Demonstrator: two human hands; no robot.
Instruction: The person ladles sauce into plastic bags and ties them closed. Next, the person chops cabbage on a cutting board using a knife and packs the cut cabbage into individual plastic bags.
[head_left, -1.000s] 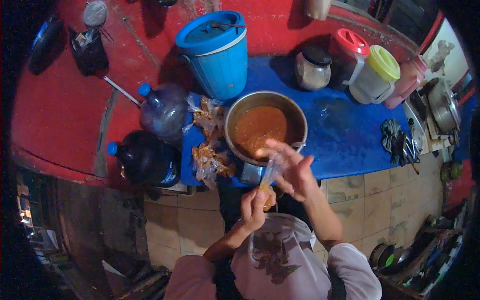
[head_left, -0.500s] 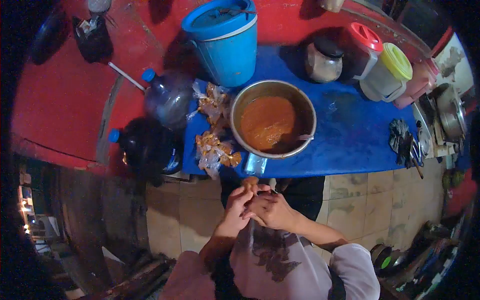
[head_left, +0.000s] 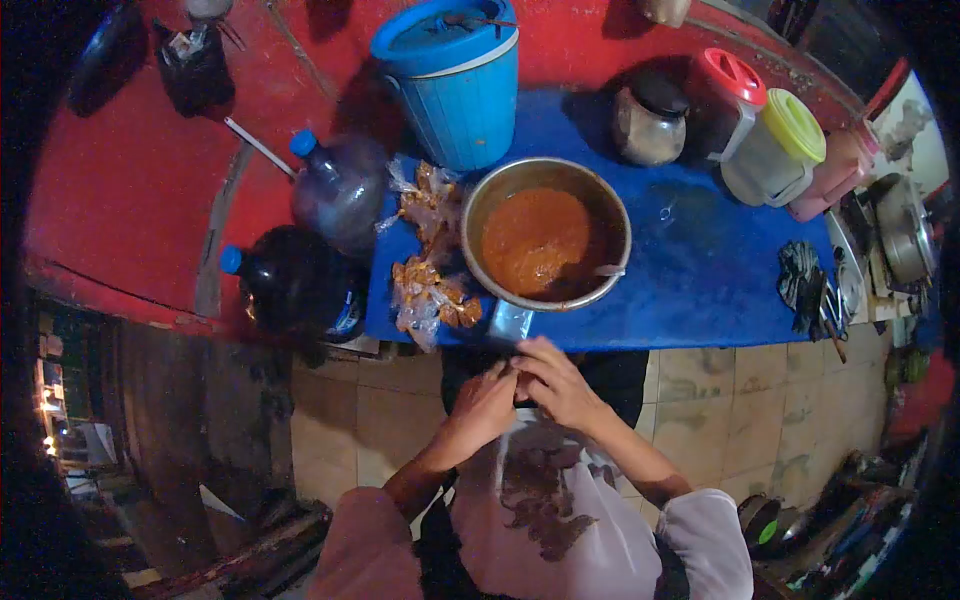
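Metal pot of orange-red sauce on a blue table, plastic bags just left of it. By the near edge, left hand and right hand meet, fingers curled; whether clamped on anything, I cannot tell.

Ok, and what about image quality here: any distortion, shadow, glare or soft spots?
Head view: wide-lens bowing toward the edges, black corners; head view: wall shadowed left of the bucket; head view: a highlight on the clear bottle, lights bright at far left; head view: where left hand and right hand meet, detail is too small to read.
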